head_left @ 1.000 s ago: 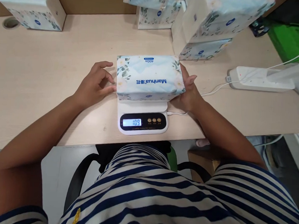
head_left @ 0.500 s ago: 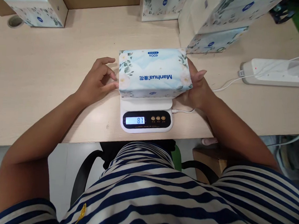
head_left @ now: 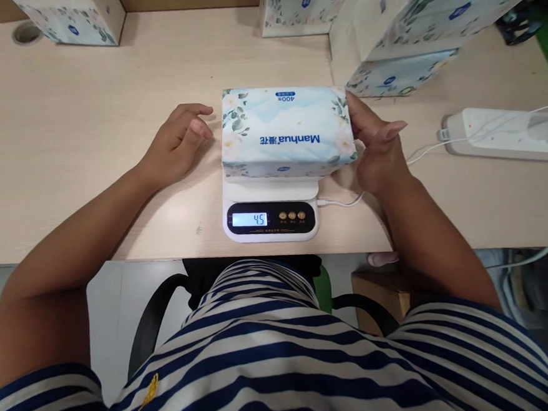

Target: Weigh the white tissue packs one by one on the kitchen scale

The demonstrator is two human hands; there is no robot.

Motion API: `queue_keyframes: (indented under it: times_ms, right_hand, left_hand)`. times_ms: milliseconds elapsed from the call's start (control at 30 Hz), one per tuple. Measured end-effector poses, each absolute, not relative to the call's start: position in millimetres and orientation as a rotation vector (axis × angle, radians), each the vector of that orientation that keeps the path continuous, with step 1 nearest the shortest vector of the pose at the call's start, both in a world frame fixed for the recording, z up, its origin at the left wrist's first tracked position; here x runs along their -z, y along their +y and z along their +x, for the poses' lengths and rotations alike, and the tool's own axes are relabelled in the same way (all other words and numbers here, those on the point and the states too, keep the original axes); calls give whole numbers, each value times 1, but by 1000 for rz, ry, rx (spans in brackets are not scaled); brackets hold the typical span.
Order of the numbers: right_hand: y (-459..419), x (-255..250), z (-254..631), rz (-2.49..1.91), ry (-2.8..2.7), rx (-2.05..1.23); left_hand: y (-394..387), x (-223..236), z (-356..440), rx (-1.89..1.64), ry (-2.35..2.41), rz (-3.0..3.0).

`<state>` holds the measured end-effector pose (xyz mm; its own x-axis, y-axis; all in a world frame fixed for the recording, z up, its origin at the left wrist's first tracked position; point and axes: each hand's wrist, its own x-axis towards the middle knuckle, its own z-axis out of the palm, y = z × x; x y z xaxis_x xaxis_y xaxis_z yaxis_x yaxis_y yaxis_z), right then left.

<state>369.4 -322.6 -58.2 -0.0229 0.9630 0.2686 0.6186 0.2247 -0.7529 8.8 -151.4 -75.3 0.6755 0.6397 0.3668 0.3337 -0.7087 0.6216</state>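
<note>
A pack of tissues (head_left: 289,122), pale blue with printed flowers and the word Manhua, rests on the white kitchen scale (head_left: 270,208). The scale's lit display reads 4.5. Just left of the pack is my left hand (head_left: 177,142), apart from it, with bent, loosely parted fingers and nothing held. My right hand (head_left: 381,144) is at the pack's right end, thumb raised away and fingers spread. Its fingertips are close to the pack's far right corner; whether they touch it I cannot tell.
One tissue pack (head_left: 76,13) stands at the back left beside a round desk hole (head_left: 27,33). More packs (head_left: 390,76) are stacked at the back right. A white power strip (head_left: 508,134) lies to the right, and a white cable (head_left: 344,204) runs from the scale.
Both hands have drawn away from the tissue pack: the left fingers moved off its left end, and the right thumb and palm moved right. The display went from 8.7 to 4.5.
</note>
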Motion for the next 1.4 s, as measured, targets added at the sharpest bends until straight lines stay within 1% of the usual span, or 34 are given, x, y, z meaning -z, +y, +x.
queue_keyframes:
  times_ms: [133, 300, 467, 600, 700, 800, 900, 1033, 1133, 1233, 1333, 1400]
  right_hand:
    - [-324, 56, 364, -1471, -1488, -620]
    - [-324, 59, 365, -1500, -1469, -587]
    - [-322, 69, 375, -1490, -1443, -434]
    - [-314, 79, 385, -1522, -1420, -460]
    - [-311, 77, 389, -1581, -1401, -453]
    - [-318, 55, 388, -1527, -1470, -319]
    - [-321, 25, 381, -1387, -1656, -172]
    - [-299, -16, 341, -1395, -2372, -265]
    - [-272, -44, 295, -1433, -2719, -391]
    - [-239, -62, 272, -1443, -2839, -424]
    - [-202, -83, 282, -1412, -2817, -257]
    - [-175, -102, 296, -1461, -2701, -118]
  left_hand:
    - [-151, 77, 8, -802, 759, 2285]
    - [-157, 71, 9, -733, 814, 2293]
    - [-161, 67, 9, -765, 806, 2292]
    - [-163, 63, 12, -692, 841, 2309]
    - [-161, 63, 13, -726, 845, 2299]
    - [-160, 66, 6, -840, 821, 2279]
    - [-157, 73, 3, -793, 869, 2216]
    - [-155, 74, 2, -761, 913, 2170]
    - [-160, 69, -2, -741, 940, 2157]
    - [-162, 68, -3, -727, 936, 2159]
    - [-160, 70, -3, -722, 921, 2172]
    - [-159, 71, -3, -714, 923, 2175]
